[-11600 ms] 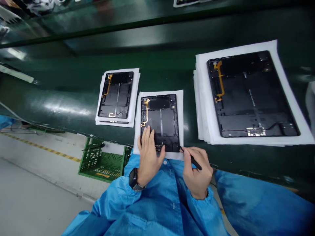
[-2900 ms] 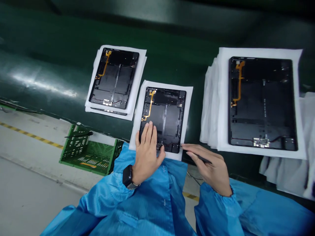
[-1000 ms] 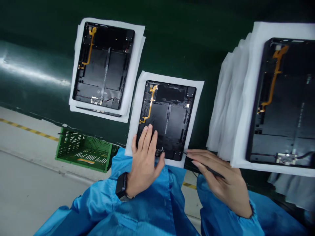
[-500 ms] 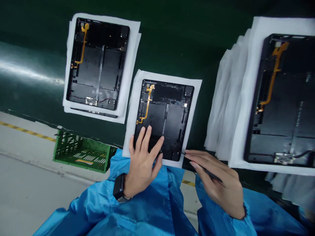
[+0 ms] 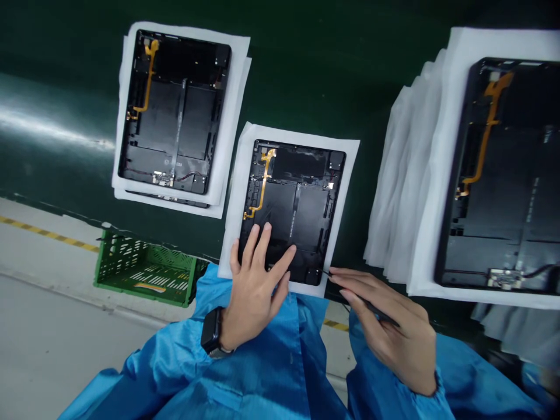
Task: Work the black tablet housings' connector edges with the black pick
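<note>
My left hand (image 5: 256, 286) lies with spread fingers on the lower edge of an open tablet housing (image 5: 291, 213), holding it flat and covering part of its bottom connector area. The housing is black, has an orange flex cable (image 5: 263, 181) at upper left, and lies on a white foam sheet (image 5: 345, 201). My right hand (image 5: 389, 324) is shut on a slim black pick (image 5: 376, 309), whose thin tip reaches the housing's lower right corner. Another housing (image 5: 172, 111) sits on a foam stack at upper left, and a third (image 5: 494, 175) on a taller stack at right.
The housings rest on a dark green conveyor belt (image 5: 306, 76). A green plastic crate (image 5: 149, 274) stands on the floor below the belt's near edge. Yellow-and-black tape (image 5: 48, 233) runs along the floor. My blue sleeves lie along the belt edge.
The view has turned and moved closer, so the housings sit higher and larger in the frame. My left fingers have spread further, and the pick tip stays at the same corner.
</note>
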Available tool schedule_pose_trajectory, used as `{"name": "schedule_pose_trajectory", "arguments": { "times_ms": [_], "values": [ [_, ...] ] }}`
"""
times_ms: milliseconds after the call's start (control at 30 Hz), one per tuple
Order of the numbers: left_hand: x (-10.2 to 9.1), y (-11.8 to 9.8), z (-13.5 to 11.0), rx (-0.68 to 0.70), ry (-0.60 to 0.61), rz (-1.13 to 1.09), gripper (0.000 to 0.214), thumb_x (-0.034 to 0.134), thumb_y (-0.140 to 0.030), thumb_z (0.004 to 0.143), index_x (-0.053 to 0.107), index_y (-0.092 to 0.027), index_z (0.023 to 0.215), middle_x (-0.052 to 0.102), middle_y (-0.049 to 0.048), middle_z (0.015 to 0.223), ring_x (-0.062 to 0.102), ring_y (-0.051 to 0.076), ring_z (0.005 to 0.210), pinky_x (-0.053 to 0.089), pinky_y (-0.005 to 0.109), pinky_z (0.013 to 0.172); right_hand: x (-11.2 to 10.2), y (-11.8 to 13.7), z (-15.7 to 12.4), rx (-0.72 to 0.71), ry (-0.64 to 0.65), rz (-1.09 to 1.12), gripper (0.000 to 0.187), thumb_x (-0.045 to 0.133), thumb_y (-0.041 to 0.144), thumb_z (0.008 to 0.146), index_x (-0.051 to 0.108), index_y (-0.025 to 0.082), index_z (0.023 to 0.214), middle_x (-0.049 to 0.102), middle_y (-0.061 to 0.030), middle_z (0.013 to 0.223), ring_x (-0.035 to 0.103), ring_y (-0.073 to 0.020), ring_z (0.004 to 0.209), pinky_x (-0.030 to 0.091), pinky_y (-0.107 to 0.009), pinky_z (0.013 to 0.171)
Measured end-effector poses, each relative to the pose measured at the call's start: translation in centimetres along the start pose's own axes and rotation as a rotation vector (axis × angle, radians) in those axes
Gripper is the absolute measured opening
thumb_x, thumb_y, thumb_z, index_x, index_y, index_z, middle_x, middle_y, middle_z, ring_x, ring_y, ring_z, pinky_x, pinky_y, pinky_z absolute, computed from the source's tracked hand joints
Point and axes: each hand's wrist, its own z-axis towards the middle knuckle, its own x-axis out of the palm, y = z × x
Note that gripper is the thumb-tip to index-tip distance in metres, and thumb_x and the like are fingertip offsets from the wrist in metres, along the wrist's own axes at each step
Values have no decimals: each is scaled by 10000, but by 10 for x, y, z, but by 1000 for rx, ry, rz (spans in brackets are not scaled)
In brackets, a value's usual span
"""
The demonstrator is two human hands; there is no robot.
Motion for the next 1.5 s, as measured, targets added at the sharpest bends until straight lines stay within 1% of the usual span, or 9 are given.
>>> {"name": "schedule_pose_trajectory", "arguments": {
  "times_ms": [167, 600, 867, 967, 1100, 1200, 1300, 1400, 1500],
  "values": [
    [-1, 0, 0, 0, 8, -9, 513, 568, -192, 985, 517, -284, 1488, 174, 145, 1722, 170, 363, 1596, 156, 634, 1241, 1, -6, 4, -8, 42, 67, 345, 667, 72, 934, 736, 264, 1211, 773, -63, 1167, 713, -231, 1156, 631, -364, 974],
    [-1, -1, 1, -8, -5, -42, 486, 565, -212, 997, 533, -274, 1478, 229, 174, 1702, 178, 355, 1595, 140, 615, 1242, -1, -8, 7, -32, 70, 27, 325, 676, 84, 933, 733, 245, 1208, 773, -67, 1157, 711, -212, 1159, 616, -326, 990],
    [-8, 7, -2, 14, 45, -108, 524, 495, -170, 1024, 421, -198, 1542, 219, 163, 1708, 132, 316, 1609, 115, 584, 1273, -1, -5, 3, 6, 41, -32, 291, 674, 114, 936, 748, 266, 1173, 772, -42, 1170, 719, -219, 1144, 619, -346, 996],
    [-15, 16, -5, 39, 68, -170, 542, 459, -134, 1028, 372, -183, 1560, 248, 149, 1702, 156, 275, 1608, 140, 543, 1292, 2, -6, 0, 32, 9, -36, 257, 674, 123, 939, 756, 259, 1142, 774, -36, 1166, 721, -208, 1136, 619, -332, 991],
    [-20, 30, -8, 113, 21, -217, 533, 510, -143, 1014, 405, -202, 1533, 333, 147, 1669, 235, 269, 1589, 214, 533, 1286, 7, -3, -5, 39, -45, -44, 228, 676, 131, 940, 761, 243, 1120, 780, -41, 1143, 729, -206, 1110, 619, -334, 980],
    [-19, 40, -10, 185, 0, -228, 489, 552, -144, 999, 474, -206, 1477, 359, 154, 1654, 256, 284, 1581, 255, 551, 1272, 14, 5, -10, 53, -167, -36, 226, 687, 125, 927, 769, 240, 1103, 785, -45, 1108, 738, -217, 1073, 623, -343, 947],
    [-18, 47, -11, 239, -13, -234, 480, 569, -148, 992, 487, -201, 1462, 380, 166, 1639, 268, 298, 1576, 290, 572, 1255, 27, 14, -16, 80, -274, -3, 209, 704, 121, 909, 773, 244, 1064, 790, -36, 1040, 753, -217, 991, 630, -325, 865],
    [-19, 52, -10, 268, -46, -261, 505, 587, -147, 984, 473, -207, 1472, 400, 166, 1626, 283, 303, 1569, 343, 571, 1229, 47, 19, -21, 94, -314, 19, 199, 706, 124, 905, 763, 243, 1055, 789, -25, 997, 760, -193, 878, 625, -292, 786],
    [-25, 59, -7, 289, -80, -283, 521, 613, -146, 972, 471, -197, 1471, 413, 170, 1613, 302, 306, 1557, 365, 555, 1219, 65, 19, -23, 67, -368, -11, 180, 700, 122, 906, 754, 230, 1039, 788, -27, 969, 756, -181, 831, 611, -281, 771]
  ]
}}
